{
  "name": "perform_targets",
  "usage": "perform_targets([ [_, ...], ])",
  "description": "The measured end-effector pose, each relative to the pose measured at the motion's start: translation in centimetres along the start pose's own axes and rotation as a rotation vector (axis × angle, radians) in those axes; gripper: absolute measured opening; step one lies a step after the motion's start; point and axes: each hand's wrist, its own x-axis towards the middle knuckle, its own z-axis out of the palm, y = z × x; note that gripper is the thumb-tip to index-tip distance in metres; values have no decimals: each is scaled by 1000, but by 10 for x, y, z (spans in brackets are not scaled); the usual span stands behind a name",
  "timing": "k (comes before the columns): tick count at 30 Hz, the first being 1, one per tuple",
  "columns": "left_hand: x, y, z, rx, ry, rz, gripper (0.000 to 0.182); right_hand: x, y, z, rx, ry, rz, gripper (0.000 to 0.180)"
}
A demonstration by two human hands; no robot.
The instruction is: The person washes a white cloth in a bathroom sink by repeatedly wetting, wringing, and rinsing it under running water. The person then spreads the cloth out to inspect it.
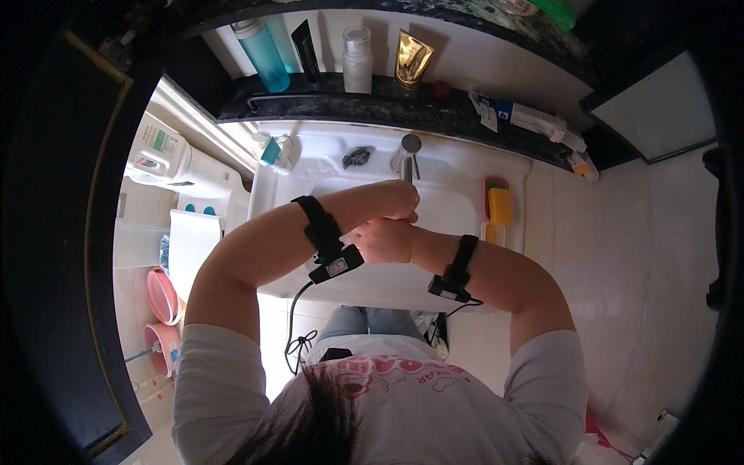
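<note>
Both bare hands meet over a white washbasin, just in front of the chrome faucet. My left hand bends over the top, its fingers curled and mostly hidden. Touching it from below is my right hand, its back turned up and its fingertips partly covered by the left. Whether anything lies between the palms is hidden. Black straps with small boxes circle both forearms, the left strap and the right strap. No running water can be made out.
Yellow sponges rest on the basin's right rim. A dark mesh scrubber and a crumpled white packet lie at the back. Bottles and tubes line the black shelf. Left are a toilet and a pink bucket.
</note>
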Motion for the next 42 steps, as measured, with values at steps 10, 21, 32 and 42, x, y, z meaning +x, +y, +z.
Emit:
perform_targets([
  [10,32,-16,21,104,116,-32,31,-6,3,27,142,-283,157,6],
  [21,-104,33,7,-105,619,421,100,-40,30,-129,1558,1480,1328,6],
  [32,-101,50,18,-502,1057,867,33,-8,-3,-97,2577,1785,1162,17],
  [42,-79,30,-3,-2069,202,135,28,2,-19,-107,339,1069,653,21],
])
